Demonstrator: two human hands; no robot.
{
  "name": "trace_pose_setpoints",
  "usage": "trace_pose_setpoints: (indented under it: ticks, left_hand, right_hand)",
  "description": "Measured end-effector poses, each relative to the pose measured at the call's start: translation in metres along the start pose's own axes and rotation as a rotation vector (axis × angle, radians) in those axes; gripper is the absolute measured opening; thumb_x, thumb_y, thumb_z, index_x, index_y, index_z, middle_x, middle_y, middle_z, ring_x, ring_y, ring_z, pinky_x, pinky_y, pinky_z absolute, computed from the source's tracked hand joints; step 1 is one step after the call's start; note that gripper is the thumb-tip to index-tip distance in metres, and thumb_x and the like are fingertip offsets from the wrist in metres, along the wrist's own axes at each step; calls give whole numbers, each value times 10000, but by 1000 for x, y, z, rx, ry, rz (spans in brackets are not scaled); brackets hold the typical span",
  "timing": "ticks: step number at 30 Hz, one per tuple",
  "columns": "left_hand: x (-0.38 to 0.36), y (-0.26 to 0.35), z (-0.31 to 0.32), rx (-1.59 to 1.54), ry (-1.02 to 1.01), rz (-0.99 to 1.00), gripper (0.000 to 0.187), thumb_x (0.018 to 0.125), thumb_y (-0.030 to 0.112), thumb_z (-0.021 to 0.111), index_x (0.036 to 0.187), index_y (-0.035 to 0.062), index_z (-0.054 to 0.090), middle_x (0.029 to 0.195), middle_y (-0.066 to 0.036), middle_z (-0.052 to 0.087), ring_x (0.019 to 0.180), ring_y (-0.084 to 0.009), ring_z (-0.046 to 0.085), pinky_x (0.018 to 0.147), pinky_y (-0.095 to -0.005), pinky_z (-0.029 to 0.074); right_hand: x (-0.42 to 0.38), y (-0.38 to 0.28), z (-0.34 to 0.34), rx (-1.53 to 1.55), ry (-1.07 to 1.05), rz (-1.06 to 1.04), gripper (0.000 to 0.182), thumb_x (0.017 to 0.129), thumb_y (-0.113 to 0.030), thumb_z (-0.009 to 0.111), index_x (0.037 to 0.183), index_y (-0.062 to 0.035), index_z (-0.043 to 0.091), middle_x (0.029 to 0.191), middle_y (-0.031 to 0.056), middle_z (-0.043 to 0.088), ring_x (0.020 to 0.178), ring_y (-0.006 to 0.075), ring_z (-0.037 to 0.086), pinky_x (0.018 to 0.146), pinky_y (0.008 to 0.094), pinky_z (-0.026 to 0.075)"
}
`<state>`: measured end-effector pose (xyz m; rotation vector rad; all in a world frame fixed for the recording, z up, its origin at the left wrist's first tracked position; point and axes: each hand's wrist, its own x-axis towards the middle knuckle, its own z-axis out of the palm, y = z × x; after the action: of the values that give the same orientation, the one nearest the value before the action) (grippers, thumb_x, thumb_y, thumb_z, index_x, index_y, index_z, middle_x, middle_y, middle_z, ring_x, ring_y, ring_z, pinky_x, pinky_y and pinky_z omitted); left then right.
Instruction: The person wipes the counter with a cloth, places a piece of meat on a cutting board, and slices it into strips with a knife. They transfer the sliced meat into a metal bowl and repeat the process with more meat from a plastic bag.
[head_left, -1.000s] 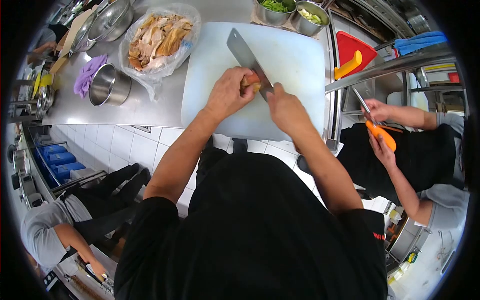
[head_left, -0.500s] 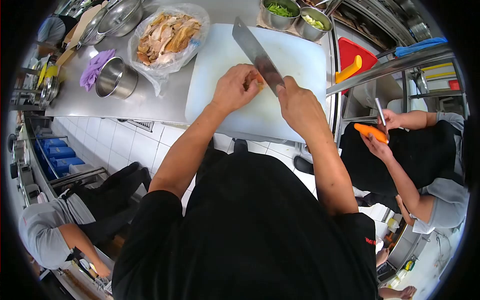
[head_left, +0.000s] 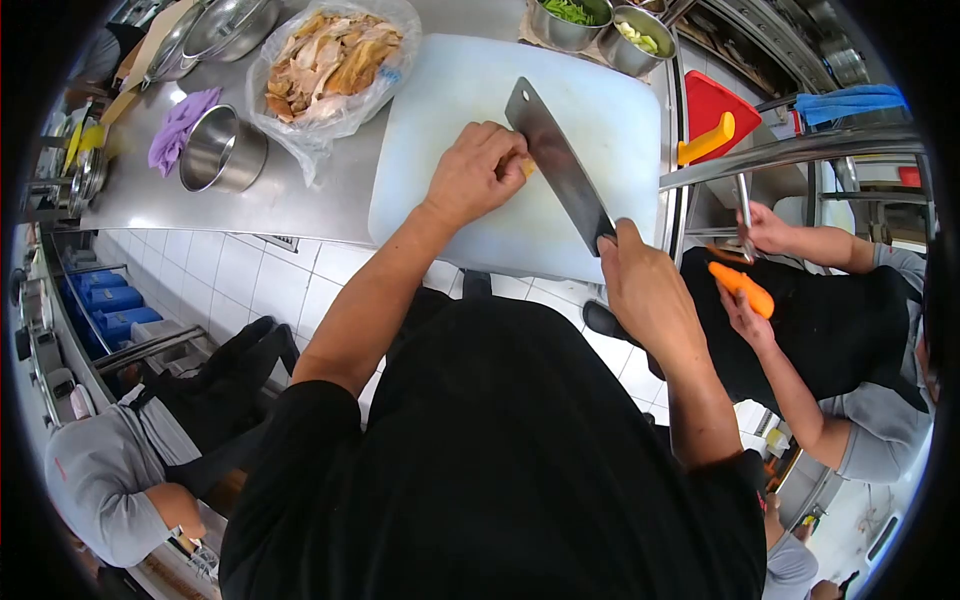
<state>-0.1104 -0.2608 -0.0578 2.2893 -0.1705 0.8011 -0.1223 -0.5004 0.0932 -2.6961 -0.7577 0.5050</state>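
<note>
Steel counter (head_left: 300, 205), white cutting board (head_left: 610, 110) at its right edge. Left hand (head_left: 478, 172) curled over a small orange-yellow piece (head_left: 526, 167) mid-board. Right hand (head_left: 645, 290) gripping a cleaver (head_left: 555, 160), blade just beside that piece. Little left uncut, seemingly; no cut slices visible. Bagged meat (head_left: 325, 55) at far edge.
</note>
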Motion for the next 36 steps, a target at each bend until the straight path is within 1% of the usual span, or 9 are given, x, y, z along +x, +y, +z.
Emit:
trace_pose_setpoints:
  ticks: [3,6,9,12,15,18,24,30,36]
  left_hand:
    - [2,-2,0,-10,16,1,201,757,28,685,939,99,638,930,-58,666,909,-291,627,815,-397,533]
    - [2,-6,-1,-33,-6,-60,190,764,39,694,939,94,647,983,-77,661,934,-302,618,837,-409,524]
    - [4,-7,-4,98,75,12,204,774,45,695,971,91,666,1053,-99,646,978,-324,597,872,-435,511]
    - [-2,-29,-20,170,68,-40,209,789,54,693,995,83,674,1132,-122,633,1057,-350,577,916,-456,498]
    - [-6,-26,-27,56,-23,-89,238,796,76,701,1030,77,659,1151,-128,639,1098,-358,578,938,-451,498]
    - [-2,-16,-31,-73,-4,-86,288,795,114,714,1071,76,641,1176,-145,637,1113,-354,589,951,-442,496]
    - [3,-17,-28,-14,-134,6,315,754,153,704,1050,68,637,1069,-129,628,1017,-337,591,927,-434,496]
    - [7,-18,-26,4,-131,20,322,730,164,703,1031,68,638,1013,-114,620,960,-328,590,879,-427,505]
    - [6,-16,-28,-16,-164,-30,334,738,123,705,1050,49,611,1068,-132,636,1013,-344,591,920,-432,493]
  right_hand:
    - [19,3,3,5,5,-35,241,1052,-203,480,1034,37,495,694,313,627,691,515,638,641,588,490]
    - [28,8,1,36,23,-50,246,1049,-207,488,1027,37,505,706,312,632,702,518,639,651,584,490]
    - [30,12,0,60,36,-68,244,1045,-210,497,1034,34,513,719,307,638,712,516,641,662,584,487]
    - [33,6,-2,85,77,-28,239,1041,-208,501,1050,31,519,725,304,640,725,512,644,673,589,482]
    - [35,4,3,106,92,3,234,1039,-203,501,1063,29,522,724,302,640,727,508,644,681,592,481]
    - [40,2,11,95,97,11,230,1034,-200,504,1074,25,525,717,292,645,714,502,648,679,585,491]
    - [40,-15,9,55,57,-12,226,1036,-204,491,1052,20,514,707,275,648,710,492,655,680,583,500]
    - [34,-26,2,-8,-19,-33,212,1044,-186,465,1003,21,489,701,272,643,688,498,647,671,593,497]
    - [20,-22,-10,-80,-124,20,210,1048,-181,454,1030,28,473,694,274,639,693,499,652,680,592,505]
